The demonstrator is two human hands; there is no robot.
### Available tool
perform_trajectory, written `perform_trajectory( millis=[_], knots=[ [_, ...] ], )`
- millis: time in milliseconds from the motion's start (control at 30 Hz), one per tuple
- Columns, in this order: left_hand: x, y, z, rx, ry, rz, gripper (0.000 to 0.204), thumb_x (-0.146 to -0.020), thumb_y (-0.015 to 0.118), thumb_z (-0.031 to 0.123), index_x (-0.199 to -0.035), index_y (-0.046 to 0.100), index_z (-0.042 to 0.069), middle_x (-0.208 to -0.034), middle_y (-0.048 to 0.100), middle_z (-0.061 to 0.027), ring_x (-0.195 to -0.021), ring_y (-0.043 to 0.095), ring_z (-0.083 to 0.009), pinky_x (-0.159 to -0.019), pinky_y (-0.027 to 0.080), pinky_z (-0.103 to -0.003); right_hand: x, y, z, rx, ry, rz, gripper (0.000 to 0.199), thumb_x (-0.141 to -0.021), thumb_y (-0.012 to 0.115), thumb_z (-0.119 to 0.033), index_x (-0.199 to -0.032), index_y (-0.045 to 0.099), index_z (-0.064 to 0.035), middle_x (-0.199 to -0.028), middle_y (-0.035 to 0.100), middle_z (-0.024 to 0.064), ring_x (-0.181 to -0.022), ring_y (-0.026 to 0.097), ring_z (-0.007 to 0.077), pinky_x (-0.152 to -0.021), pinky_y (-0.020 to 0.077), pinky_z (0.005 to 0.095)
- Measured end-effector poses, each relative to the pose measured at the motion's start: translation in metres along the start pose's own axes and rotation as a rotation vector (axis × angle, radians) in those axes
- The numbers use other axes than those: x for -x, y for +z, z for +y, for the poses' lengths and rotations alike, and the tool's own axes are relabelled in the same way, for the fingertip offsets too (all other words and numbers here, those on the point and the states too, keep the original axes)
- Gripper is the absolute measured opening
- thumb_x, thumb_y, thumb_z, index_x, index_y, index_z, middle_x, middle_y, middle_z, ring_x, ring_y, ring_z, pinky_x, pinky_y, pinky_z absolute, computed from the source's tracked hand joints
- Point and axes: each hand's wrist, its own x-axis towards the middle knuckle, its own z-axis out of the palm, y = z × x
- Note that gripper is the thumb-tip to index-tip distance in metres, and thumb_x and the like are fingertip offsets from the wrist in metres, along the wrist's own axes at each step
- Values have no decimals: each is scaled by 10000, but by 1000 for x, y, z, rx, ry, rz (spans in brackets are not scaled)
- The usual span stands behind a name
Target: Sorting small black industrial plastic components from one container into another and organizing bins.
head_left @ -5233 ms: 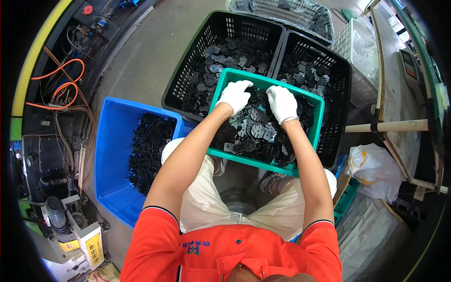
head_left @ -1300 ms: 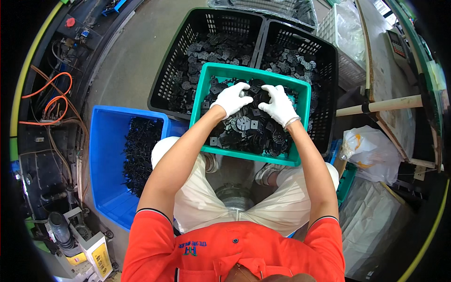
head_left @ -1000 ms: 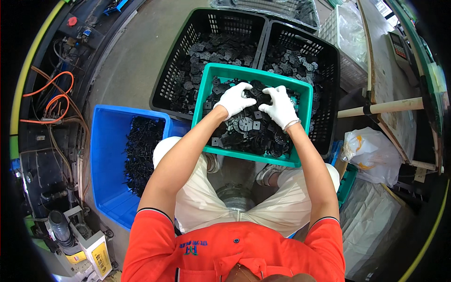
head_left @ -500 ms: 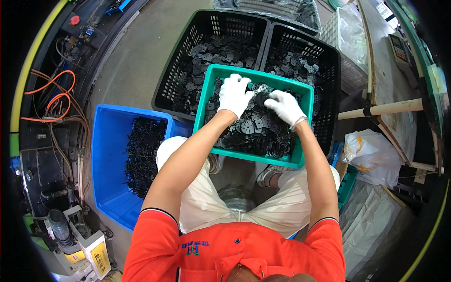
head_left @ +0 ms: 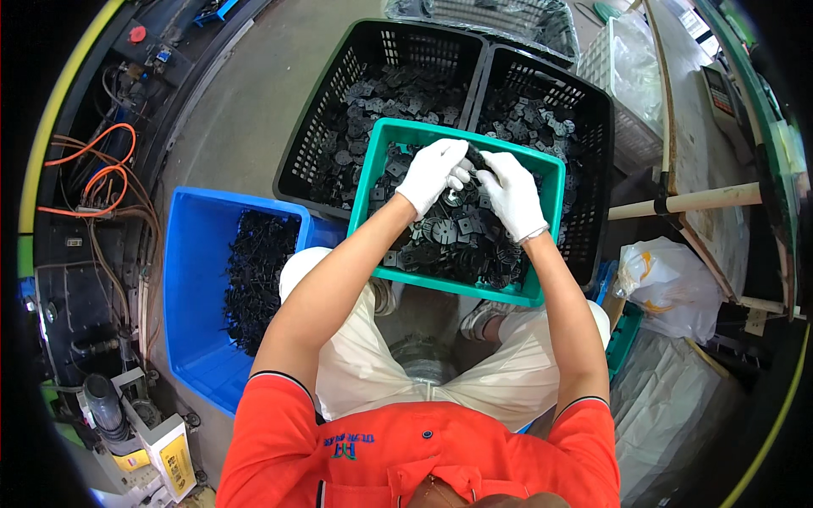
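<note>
Over a green tray full of small black plastic parts, both my white-gloved hands are brought close together. A dark plastic part sits between them, pinched at its two sides, its exact shape mostly hidden by fingers. My left hand closes on its left side with curled fingers. On the other side, my right hand grips it between thumb and fingers. Loose round and flat pieces lie in the tray under both hands.
Behind the tray stand two black mesh crates holding similar parts. A blue bin with thin black pieces is at my left. Machinery with orange hoses lines the far left; a plastic bag and a wooden bar are at the right.
My hands were apart, low over the tray's parts, the right on a dark piece. Now they have come together, with the dark part held between them.
</note>
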Motion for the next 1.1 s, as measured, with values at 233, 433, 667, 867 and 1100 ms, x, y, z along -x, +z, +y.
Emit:
perform_trajectory(
  millis=[233, 433, 667, 867, 1100],
  knots=[
    [-2, -4, -3, 144, -96, -6, 281, -907, 518, 251, -1052, 509, 11, -874, 577, -102, -686, 569, -156, -558, 477, -247, -2, -2, -7, 130, 27, 39, 232, -749, 609, -61, -981, 597, -67, -869, 573, 131, -777, 584, 299, -696, 480, 348],
    [-1, -9, 5, -199, 38, -47, 405, -845, 526, 81, -1238, 459, 5, -940, 582, -67, -750, 559, -116, -647, 466, -217, 0, 1, 0, -123, 121, 31, 256, -782, 595, -104, -1032, 594, -51, -959, 592, 130, -815, 593, 251, -736, 474, 318],
    [2, -2, 7, -331, 107, -40, 374, -854, 528, 118, -1211, 492, 11, -992, 597, -87, -774, 564, -110, -678, 465, -219, -3, -6, 8, -578, 661, -184, 311, -837, 585, -159, -1088, 551, 22, -840, 609, 59, -624, 568, 93, -553, 468, 228],
    [5, -7, -16, -1376, 312, 95, 368, -767, 617, 260, -1095, 569, 100, -1025, 568, -104, -976, 510, -290, -851, 429, -371, -12, -10, 43, -1629, 854, 412, 260, -862, 558, -107, -1045, 512, 72, -953, 592, 168, -797, 608, 230, -721, 536, 315],
    [6, -4, -17, -1398, 246, 79, 404, -752, 629, 298, -1101, 566, 105, -1001, 558, -114, -977, 478, -309, -859, 412, -398, 11, 15, 57, -346, 565, -126, 360, -823, 533, -144, -1150, 495, 3, -952, 618, 160, -819, 618, 238, -725, 500, 309]
  ],
)
